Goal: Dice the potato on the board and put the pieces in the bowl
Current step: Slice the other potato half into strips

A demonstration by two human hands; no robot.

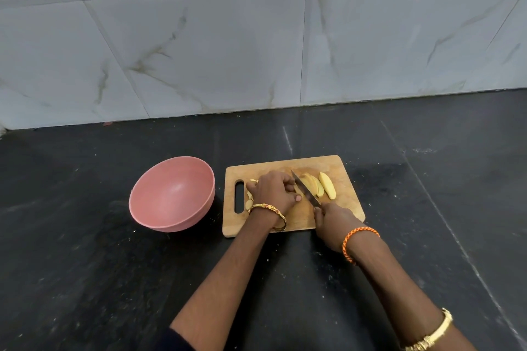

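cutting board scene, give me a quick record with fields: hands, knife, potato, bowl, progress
left hand: left hand curled on the cutting board, pressing down a potato piece mostly hidden beneath it
right hand: right hand in a closed grip on the knife handle
knife: knife blade angled across the board, just right of the left fingers
potato: potato slices lying right of the blade; small pieces by the handle slot
bowl: pink bowl left of the board, no pieces inside
progress: dicing unfinished

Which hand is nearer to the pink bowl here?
Left. The left hand rests on the cutting board just right of the bowl; the right hand, holding the knife, is farther right, near the board's front edge.
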